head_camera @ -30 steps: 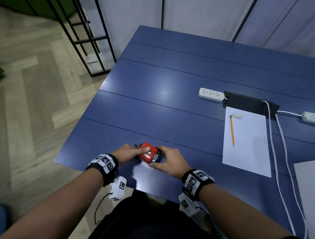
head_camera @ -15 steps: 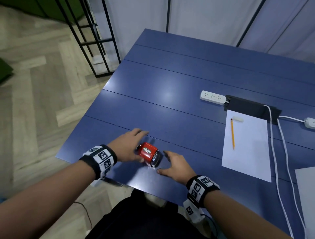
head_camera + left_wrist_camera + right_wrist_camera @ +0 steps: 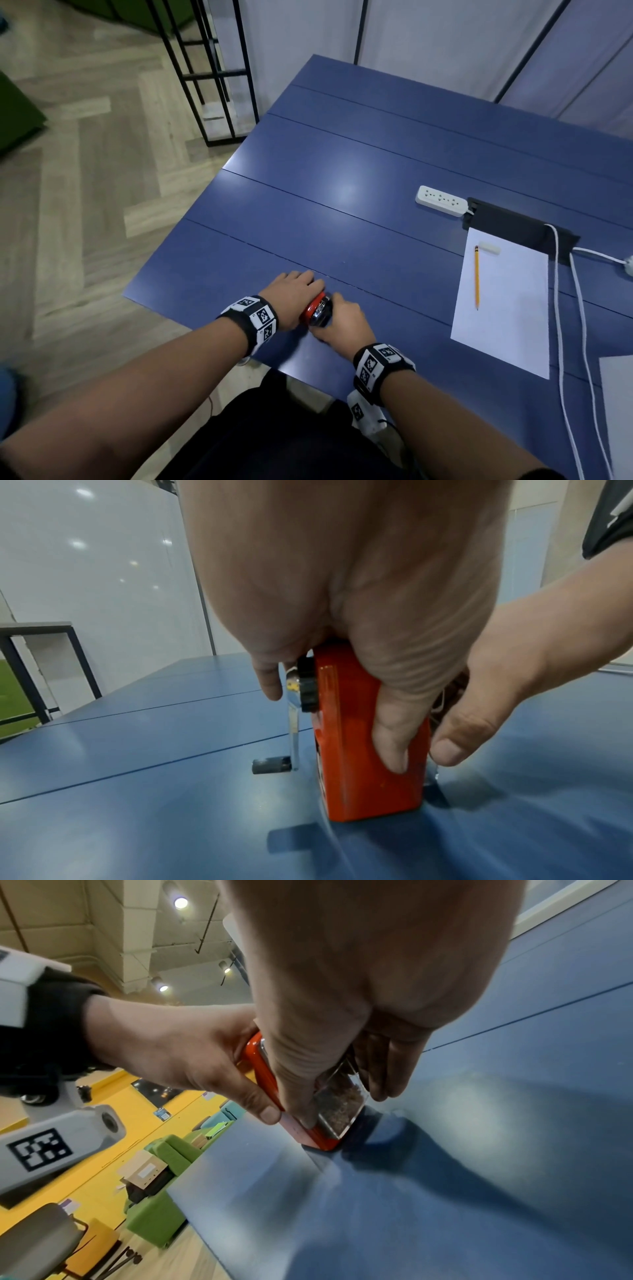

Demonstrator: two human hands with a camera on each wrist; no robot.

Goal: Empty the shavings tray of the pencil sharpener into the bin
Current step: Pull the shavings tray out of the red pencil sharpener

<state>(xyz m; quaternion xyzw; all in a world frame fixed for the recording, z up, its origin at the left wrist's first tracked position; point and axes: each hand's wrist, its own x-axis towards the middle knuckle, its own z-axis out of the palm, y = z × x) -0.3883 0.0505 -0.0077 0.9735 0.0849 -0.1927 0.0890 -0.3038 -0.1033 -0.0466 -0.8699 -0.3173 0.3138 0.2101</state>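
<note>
A red crank pencil sharpener stands on the blue table near its front edge. My left hand grips the red body from above, thumb on one side and fingers over the crank end. The metal crank hangs down. My right hand pinches the clear shavings tray at the other end, between thumb and fingers. Brown shavings show inside the tray. No bin is in view.
To the right lie a white sheet with a yellow pencil and an eraser. Behind it are a white power strip, a black cable box and white cables. A black metal rack stands off the far left corner.
Half a second ago both hands lay open beside the sharpener. Now the left grips its body and the right pinches the tray end.
</note>
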